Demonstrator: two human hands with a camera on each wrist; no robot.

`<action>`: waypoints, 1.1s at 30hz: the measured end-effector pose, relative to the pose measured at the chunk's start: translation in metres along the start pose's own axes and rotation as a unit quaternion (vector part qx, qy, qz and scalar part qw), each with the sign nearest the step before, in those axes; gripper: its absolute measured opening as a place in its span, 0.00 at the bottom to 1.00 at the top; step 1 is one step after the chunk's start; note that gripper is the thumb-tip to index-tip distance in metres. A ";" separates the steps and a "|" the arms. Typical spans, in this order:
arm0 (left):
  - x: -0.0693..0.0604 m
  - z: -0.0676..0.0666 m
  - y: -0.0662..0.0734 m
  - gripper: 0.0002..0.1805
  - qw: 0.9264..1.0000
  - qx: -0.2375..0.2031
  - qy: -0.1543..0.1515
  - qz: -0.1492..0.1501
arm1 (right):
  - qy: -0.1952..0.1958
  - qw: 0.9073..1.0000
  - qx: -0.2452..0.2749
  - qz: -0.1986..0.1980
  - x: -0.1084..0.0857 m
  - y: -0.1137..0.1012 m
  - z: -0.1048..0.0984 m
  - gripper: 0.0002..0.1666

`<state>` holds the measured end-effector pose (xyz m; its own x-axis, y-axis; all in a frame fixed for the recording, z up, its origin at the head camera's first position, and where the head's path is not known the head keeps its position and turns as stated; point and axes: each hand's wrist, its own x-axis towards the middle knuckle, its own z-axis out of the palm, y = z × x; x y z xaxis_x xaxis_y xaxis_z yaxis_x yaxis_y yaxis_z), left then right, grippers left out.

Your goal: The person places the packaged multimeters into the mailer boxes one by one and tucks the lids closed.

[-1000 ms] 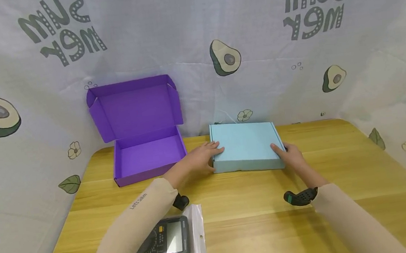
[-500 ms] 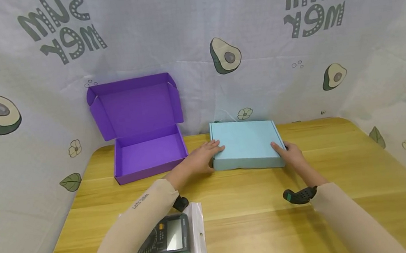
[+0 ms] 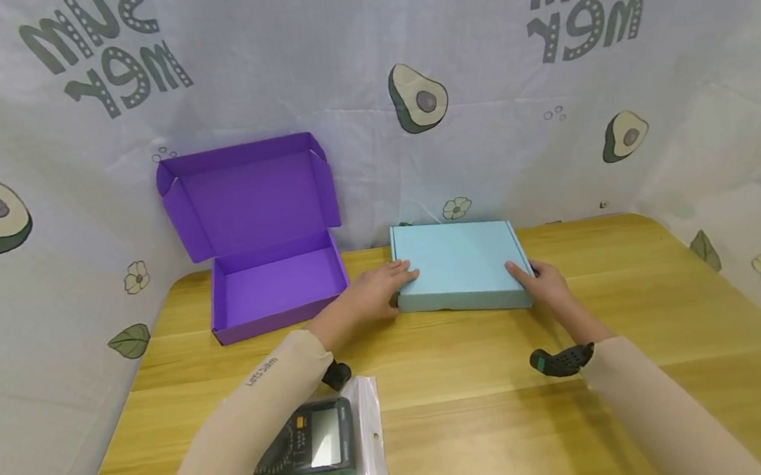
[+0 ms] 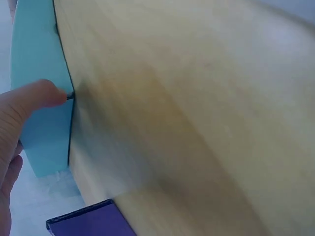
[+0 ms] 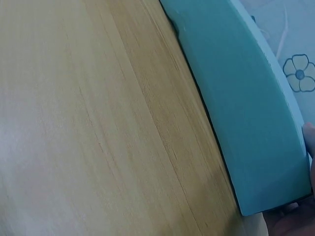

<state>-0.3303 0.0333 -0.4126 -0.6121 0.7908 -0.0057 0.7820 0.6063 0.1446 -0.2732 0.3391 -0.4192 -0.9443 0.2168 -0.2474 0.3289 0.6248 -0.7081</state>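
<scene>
A closed light blue cardboard box (image 3: pixel 461 256) lies flat on the wooden table, near the back edge. At its left end my left hand (image 3: pixel 375 292) holds on, fingers over the top; in the left wrist view the thumb (image 4: pixel 42 94) presses the box's wall (image 4: pixel 42 54) close to the table. My right hand (image 3: pixel 544 282) grips the right end with its thumb on the lid and the other fingers down the side, mostly hidden. In the right wrist view only a bit of that hand shows at the box's corner (image 5: pixel 266 182).
Left of the blue box stands a purple box (image 3: pixel 277 283), lid raised, with nothing inside. A multimeter (image 3: pixel 311 442) in a clear plastic bag (image 3: pixel 372 447) lies at the front, partly under my left forearm. A printed cloth (image 3: pixel 372 161) hangs behind the table (image 3: pixel 456 431).
The whole head view has shifted slightly, with the scene sitting a little higher in the picture. Both hands keep the same hold on the blue box.
</scene>
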 end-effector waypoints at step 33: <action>0.012 -0.027 0.005 0.37 0.990 0.110 -0.078 0.032 | -0.005 1.000 0.023 -0.006 -0.002 0.000 0.000 0.52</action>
<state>-0.3369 0.0437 -0.3857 -0.5483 0.8210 -0.1592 0.8358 0.5446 -0.0699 -0.2717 0.3387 -0.4182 -0.9484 0.2011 -0.2451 0.3170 0.5918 -0.7411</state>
